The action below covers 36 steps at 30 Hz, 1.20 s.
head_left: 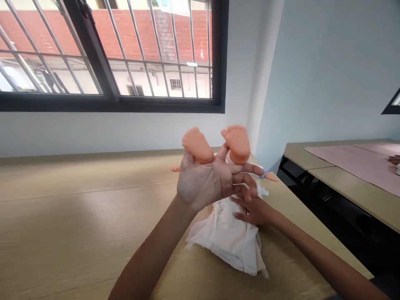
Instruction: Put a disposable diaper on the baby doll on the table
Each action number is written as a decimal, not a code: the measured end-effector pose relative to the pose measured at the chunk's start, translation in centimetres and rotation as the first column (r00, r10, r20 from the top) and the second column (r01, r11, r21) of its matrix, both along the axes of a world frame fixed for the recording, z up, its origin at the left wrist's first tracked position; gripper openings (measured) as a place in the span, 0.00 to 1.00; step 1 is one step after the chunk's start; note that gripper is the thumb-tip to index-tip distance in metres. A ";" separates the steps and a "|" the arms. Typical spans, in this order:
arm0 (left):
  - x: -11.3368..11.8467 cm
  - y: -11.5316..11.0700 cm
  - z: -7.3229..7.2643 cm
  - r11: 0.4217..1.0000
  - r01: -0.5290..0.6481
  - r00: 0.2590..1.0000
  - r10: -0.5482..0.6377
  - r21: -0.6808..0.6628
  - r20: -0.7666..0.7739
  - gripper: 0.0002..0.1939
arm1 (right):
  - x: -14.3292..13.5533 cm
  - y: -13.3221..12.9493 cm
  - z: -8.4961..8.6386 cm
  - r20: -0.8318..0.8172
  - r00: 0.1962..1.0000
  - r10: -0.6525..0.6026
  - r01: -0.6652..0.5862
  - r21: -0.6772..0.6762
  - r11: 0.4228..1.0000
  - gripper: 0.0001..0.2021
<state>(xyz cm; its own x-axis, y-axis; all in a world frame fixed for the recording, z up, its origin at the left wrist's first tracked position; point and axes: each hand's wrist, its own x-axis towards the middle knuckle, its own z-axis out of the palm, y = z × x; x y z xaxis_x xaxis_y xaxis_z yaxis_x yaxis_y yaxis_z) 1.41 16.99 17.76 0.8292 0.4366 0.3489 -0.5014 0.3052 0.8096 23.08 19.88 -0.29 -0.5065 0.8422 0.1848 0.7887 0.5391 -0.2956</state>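
Raised in front of me, my left hand point(208, 183) has its palm toward me and holds a baby doll up by the ankles. The doll's two feet point(197, 146) stick up above the fingers, soles facing me. One finger passes between the legs, and the other fingers curl loosely to the right. Below lies an opened white diaper point(229, 237), spread toward me under the doll. My right hand point(258, 210) rests on the diaper's right side, thumb and finger apart on its surface. Most of the doll's body is hidden behind my left hand; a small doll hand point(270, 177) shows at the right.
The doll and diaper are on a light wooden table point(78, 216), whose right edge runs close by my right forearm. A barred window point(156, 54) is in the wall ahead. Another table with a pink mat point(359, 156) stands at the right, with part of another person's hand point(393, 159) there.
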 end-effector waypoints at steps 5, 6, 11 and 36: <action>-1.0 0.6 1.0 0.943 -0.332 0.943 0.332 -0.010 -0.023 0.30 | 0.2 0.0 -0.7 0.072 0.997 -0.013 0.024 -0.147 0.989 0.38; -1.2 0.8 1.2 0.915 -0.404 0.915 0.404 -0.006 -0.010 0.29 | 0.2 -0.2 -0.7 0.068 0.998 -0.019 0.029 -0.147 0.989 0.39; -2.2 1.7 1.7 0.793 -0.606 0.785 0.610 -0.065 0.110 0.24 | 0.0 -0.7 -0.3 0.054 0.998 -0.037 0.045 -0.147 0.988 0.39; -1.3 0.8 0.9 0.754 -0.656 0.745 0.647 0.002 0.162 0.27 | 1.0 0.8 -0.6 -0.039 0.999 0.035 -0.044 -0.240 0.970 0.36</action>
<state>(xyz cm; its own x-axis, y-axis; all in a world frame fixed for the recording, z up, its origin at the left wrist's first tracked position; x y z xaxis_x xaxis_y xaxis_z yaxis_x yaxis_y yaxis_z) 0.13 17.77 18.61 0.2886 0.8287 0.4796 -0.6718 -0.1816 0.7181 24.09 20.69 -0.90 -0.5372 0.8434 -0.0033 0.7554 0.4794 -0.4468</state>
